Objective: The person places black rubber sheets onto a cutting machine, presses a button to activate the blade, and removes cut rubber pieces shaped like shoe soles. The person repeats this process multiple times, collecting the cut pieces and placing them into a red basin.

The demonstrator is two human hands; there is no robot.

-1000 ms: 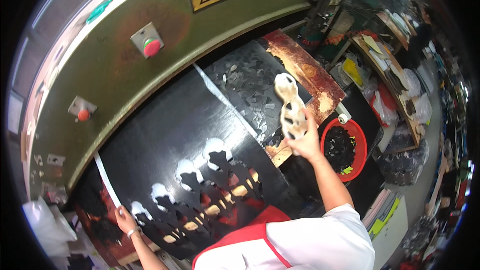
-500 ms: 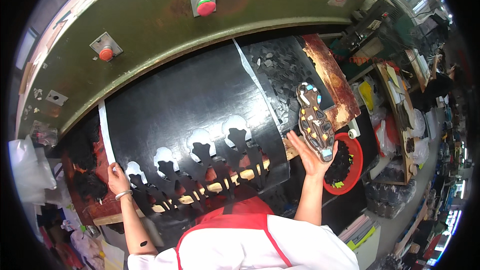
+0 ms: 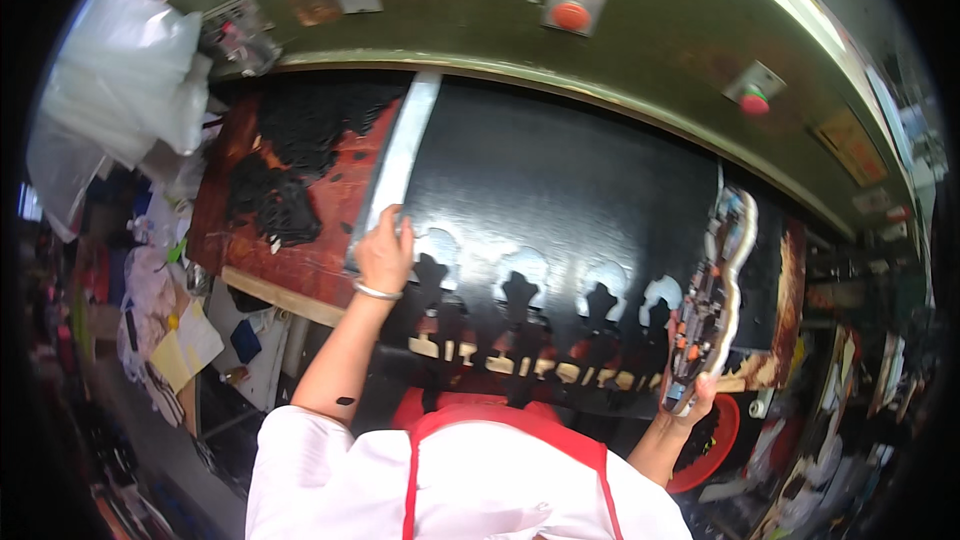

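Note:
A wide black sheet (image 3: 570,180) lies on the bench with a pale strip (image 3: 408,135) along its left edge. Cut-out shapes run in a row along its near side. My left hand (image 3: 385,255) is at the sheet's left edge, fingers closed over the edge by the strip. In my right hand (image 3: 702,395) is a sole-shaped cutting die (image 3: 712,300), gripped at its near end. The die stands tilted up on its long side above the sheet's right part, its pale rim turned to the right. Its lower end hides part of my fingers.
Behind the sheet is a green machine beam (image 3: 460,15) with a red button (image 3: 570,16) and another button (image 3: 753,100). Black scraps (image 3: 275,200) lie on the red board at left. A red bowl (image 3: 727,440) stands at lower right; a clear plastic bag (image 3: 130,70) hangs at far left.
The view has swung left. My right hand has closed on the cutting die and turned it from face-up to on its side. My left hand stays at the sheet's left edge.

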